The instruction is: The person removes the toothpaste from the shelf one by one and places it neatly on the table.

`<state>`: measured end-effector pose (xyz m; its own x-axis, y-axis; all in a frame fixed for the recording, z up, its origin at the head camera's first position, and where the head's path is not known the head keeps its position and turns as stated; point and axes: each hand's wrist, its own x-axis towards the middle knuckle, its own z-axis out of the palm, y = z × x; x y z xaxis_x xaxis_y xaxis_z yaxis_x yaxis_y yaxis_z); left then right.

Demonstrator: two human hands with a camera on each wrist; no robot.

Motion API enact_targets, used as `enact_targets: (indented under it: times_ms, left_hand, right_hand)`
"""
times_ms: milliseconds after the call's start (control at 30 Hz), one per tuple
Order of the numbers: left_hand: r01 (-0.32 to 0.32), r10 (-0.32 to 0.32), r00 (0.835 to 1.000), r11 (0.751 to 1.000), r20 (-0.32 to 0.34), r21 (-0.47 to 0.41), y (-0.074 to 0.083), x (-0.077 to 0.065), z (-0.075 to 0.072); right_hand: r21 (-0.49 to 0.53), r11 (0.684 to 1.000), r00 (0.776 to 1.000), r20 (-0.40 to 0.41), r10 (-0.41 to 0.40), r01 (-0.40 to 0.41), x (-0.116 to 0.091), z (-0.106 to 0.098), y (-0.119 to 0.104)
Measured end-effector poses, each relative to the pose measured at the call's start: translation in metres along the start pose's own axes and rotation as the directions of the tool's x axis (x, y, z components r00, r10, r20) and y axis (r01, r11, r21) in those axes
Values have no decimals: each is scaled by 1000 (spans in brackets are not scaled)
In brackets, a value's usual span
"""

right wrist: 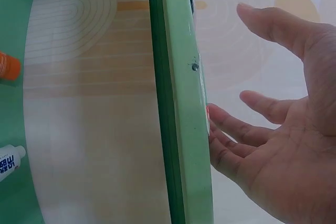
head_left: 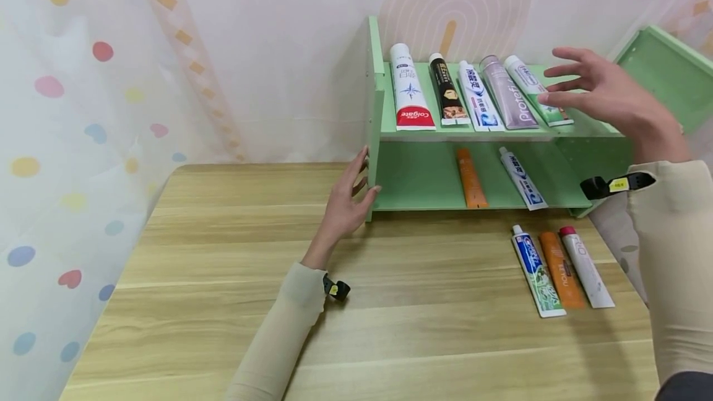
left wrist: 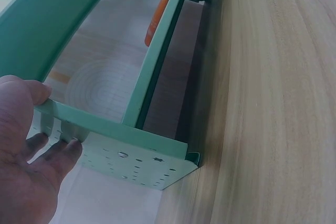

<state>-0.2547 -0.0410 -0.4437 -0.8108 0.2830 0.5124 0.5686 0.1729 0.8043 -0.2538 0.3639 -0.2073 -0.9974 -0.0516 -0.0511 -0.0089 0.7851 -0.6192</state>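
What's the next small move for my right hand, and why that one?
Probably lower the right hand to the blue-and-green tube: the hand is empty, that tube lies on the table, and the lower shelf shows bare space left of its orange tube, so there seems to be room.

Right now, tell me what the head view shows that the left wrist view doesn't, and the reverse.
Only the head view: the right hand, five toothpaste tubes on the upper shelf and three tubes on the table.

Only the left wrist view: the pattern of holes spread across the end panel's outer face.

Both: the left hand at that end of the green rack, an orange tube on the lower shelf, and the wood-grain tabletop.
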Motion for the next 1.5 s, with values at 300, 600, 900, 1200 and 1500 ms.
enact_targets:
  times_ms: [300,600,900,1200,1500]
  left_hand:
    - [0,1,1000,1000,-13,13,0,0,-1]
    - [-11,11,1000,1000,-18,7,-1,1,-1]
    - [2,-2,1000,1000,-14,19,-1,1,0]
    - [-7,7,1000,1000,-9,18,-2,1,0]
    - [-20,20,1000,1000,-13,11,-3,1,1]
  right_hand:
    - [-80,997,998,59,27,-22,19,-4,-5]
    - [-130,990,995,78,57,-46,30,-5,-4]
    - [-188,980,989,114,92,-70,35,-13,-6]
    - [-186,974,970,181,162,-128,32,-18,-6]
    - [-177,968,955,209,212,-176,32,-18,-10]
